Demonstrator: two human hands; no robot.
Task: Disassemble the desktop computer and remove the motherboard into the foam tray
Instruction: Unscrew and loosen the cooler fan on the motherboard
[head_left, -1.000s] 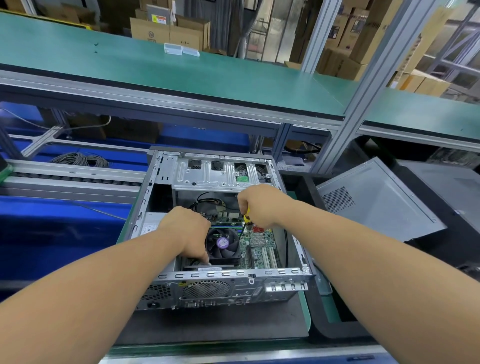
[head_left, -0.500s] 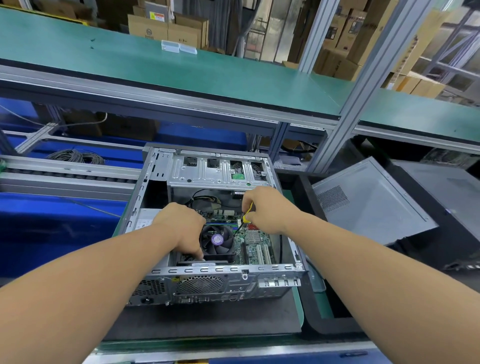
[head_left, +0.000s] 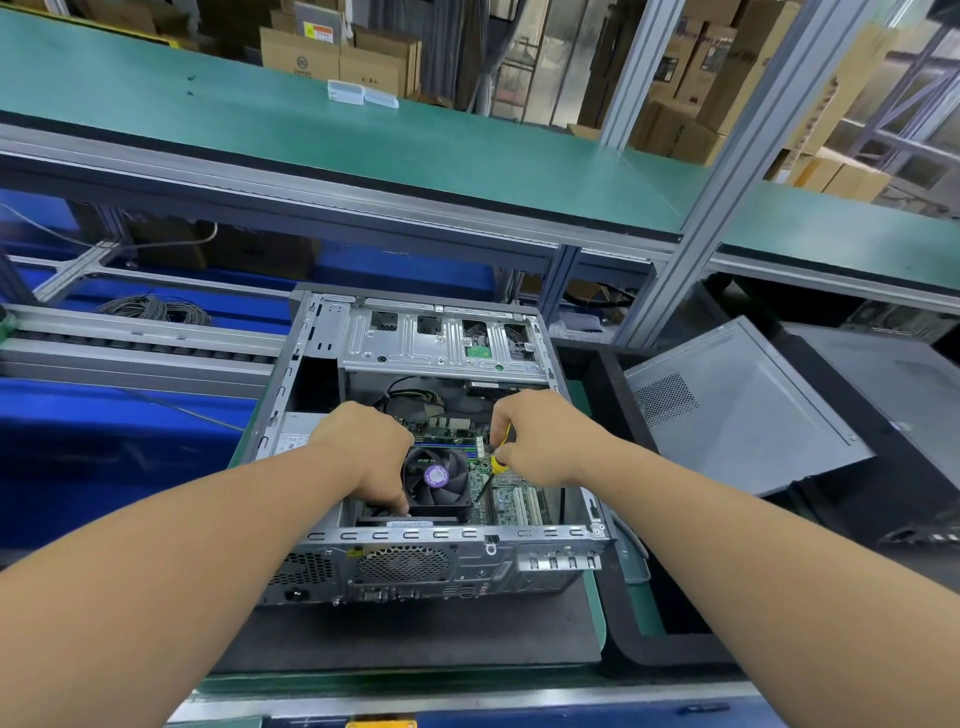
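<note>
The open desktop case (head_left: 332, 332) lies on its side on a dark mat, rear panel toward me. Inside sits the green motherboard (head_left: 511, 501) with a black CPU fan (head_left: 439, 475) carrying a purple sticker. My left hand (head_left: 366, 452) reaches into the case left of the fan, its fingers curled down at the fan's near-left corner; what they hold is hidden. My right hand (head_left: 540, 439) grips a yellow-handled screwdriver (head_left: 497, 460), its dark shaft slanting down to the board beside the fan.
The removed grey side panel (head_left: 737, 410) leans in a black tray (head_left: 618, 613) to the right. A green shelf (head_left: 363, 135) runs overhead on aluminium posts. A roller conveyor (head_left: 130, 348) and a coil of grey cable (head_left: 156, 309) lie to the left.
My view has shifted slightly, so the case sits a little higher in frame. Both hands stay inside the case; the right hand has tilted the screwdriver a little.
</note>
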